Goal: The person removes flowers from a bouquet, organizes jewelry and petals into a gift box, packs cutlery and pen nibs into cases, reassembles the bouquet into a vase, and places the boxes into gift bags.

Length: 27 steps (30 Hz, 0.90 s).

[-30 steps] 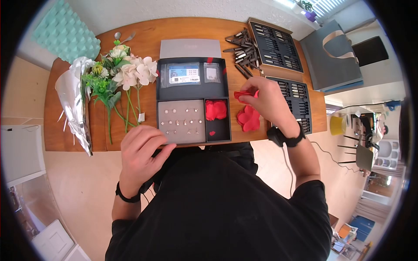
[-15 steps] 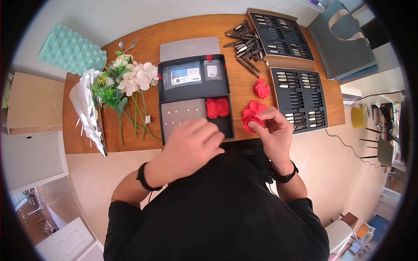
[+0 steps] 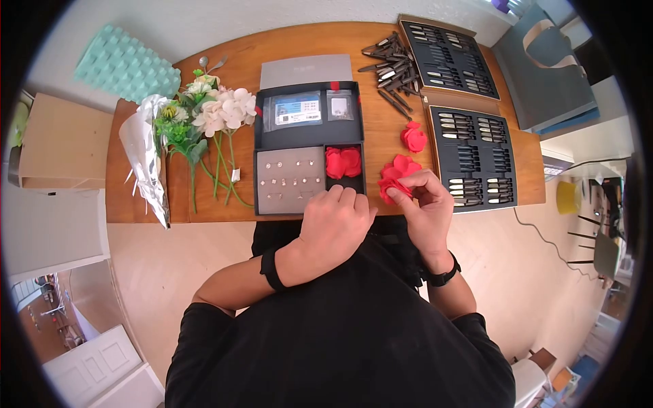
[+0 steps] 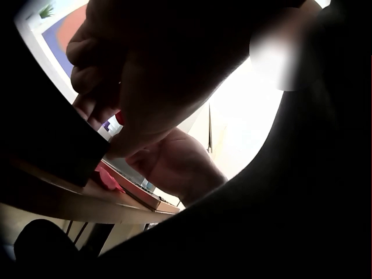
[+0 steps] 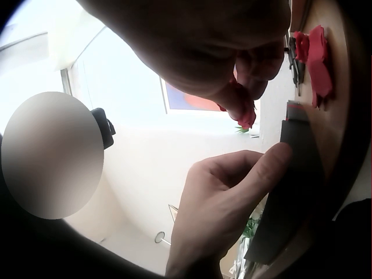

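Observation:
Between the thumb and fingers of my right hand [image 3: 430, 207] is a red petal piece [image 3: 389, 188], beside other red petals [image 3: 401, 165] on the table. In the right wrist view the pinched red piece [image 5: 248, 121] hangs under the fingertips. My left hand [image 3: 335, 228] is at the front edge of the dark box [image 3: 303, 141], by the compartment with red petals [image 3: 343, 162]. In the right wrist view the left thumb [image 5: 270, 165] lies against the box's edge; its other fingertips are hidden. Small earrings [image 3: 286, 181] sit on the grey pad.
Another red flower [image 3: 413, 137] lies on the table [image 3: 381, 102]. Right of it are two trays [image 3: 476, 156] of dark slim pieces and a loose pile [image 3: 396, 71]. Artificial flowers [image 3: 221, 112] and silver foil [image 3: 146, 160] are at left; a grey bag [image 3: 544, 75] stands far right.
The left hand has moved right from the earring pad to the petal compartment's front edge. The right hand brought its petal piece down beside the loose petals; a separate red flower now lies above them.

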{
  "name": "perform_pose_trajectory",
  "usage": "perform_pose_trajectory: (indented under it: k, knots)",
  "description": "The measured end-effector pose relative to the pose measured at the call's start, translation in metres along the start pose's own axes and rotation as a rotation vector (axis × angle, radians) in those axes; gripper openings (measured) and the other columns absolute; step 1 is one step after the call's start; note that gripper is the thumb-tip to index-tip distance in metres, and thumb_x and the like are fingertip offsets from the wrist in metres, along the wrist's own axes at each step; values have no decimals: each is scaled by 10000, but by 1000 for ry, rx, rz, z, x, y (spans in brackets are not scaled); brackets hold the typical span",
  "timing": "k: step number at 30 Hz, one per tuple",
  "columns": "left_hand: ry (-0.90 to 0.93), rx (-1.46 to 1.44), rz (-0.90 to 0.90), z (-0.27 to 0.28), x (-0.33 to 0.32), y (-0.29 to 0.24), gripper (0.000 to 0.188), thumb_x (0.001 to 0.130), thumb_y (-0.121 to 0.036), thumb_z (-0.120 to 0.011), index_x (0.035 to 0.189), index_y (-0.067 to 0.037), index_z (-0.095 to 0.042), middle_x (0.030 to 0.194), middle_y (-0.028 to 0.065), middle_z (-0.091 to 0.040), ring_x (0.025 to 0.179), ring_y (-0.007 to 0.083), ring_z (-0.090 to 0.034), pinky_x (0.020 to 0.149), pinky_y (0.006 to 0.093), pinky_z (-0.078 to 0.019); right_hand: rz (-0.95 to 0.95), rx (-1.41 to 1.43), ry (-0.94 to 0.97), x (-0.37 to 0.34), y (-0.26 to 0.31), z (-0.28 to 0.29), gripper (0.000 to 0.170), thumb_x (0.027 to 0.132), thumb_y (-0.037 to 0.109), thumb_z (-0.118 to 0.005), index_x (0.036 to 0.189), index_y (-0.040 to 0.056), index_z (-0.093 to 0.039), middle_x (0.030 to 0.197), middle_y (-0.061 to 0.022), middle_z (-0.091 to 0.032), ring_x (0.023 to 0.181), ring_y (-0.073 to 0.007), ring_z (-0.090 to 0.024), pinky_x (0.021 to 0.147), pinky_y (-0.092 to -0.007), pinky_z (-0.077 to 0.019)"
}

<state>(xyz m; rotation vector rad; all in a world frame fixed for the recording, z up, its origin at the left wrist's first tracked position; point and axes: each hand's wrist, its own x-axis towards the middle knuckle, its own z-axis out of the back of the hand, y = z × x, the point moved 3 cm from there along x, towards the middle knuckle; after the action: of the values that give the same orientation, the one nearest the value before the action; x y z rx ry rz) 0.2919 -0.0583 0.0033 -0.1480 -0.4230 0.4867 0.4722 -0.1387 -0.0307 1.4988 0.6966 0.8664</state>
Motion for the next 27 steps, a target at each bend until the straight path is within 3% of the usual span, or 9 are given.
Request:
perform_pose_trajectory:
  k: [8,12,14,18,20,27]
  knots:
    - [-54,-61,-69,10,-8,3,279,844,-206,-932,799,-79,-688,765,51,-559,744,247,-647,648,423,-517,-13,-17,22,4,-12,-20,172,947,-50,-912,1039,3,-777,1066,-9,-732,877,-65,-669,729,-241,-506]
    - [-47,-5,-55,-6,0,4,274,845,-220,-920,773,-74,-700,762,53,-602,756,243,-670,664,411,-529,6,49,-5,5,-6,-28,170,976,-47,-899,1066,-7,-760,1074,-14,-733,926,-76,-699,791,-247,-545]
    - [24,73,-34,-21,2,4,116,767,-138,-792,777,-40,-731,792,112,-690,778,259,-701,667,407,-536,33,91,-37,5,-2,-27,191,975,-85,-884,1092,-16,-751,1117,-41,-736,984,-107,-732,872,-273,-596]
    - [-10,76,22,-30,-3,1,107,736,-132,-766,777,-39,-733,789,119,-704,760,259,-714,652,398,-544,105,80,-82,2,-5,-18,223,963,-117,-878,1114,-22,-745,1158,-61,-735,1031,-138,-752,919,-290,-617]
    - [-50,88,21,-29,-6,1,238,897,-195,-843,737,-56,-734,714,90,-665,684,260,-699,593,419,-532,100,92,-69,1,0,-19,216,969,-119,-871,1114,-22,-744,1161,-61,-735,1039,-140,-755,925,-293,-620]
    - [49,35,-19,-4,-37,1,225,885,-212,-860,766,-63,-741,761,77,-655,760,259,-700,663,414,-549,88,112,-40,1,-2,-23,197,990,-126,-845,1121,-27,-734,1165,-72,-734,1056,-157,-768,946,-304,-637]
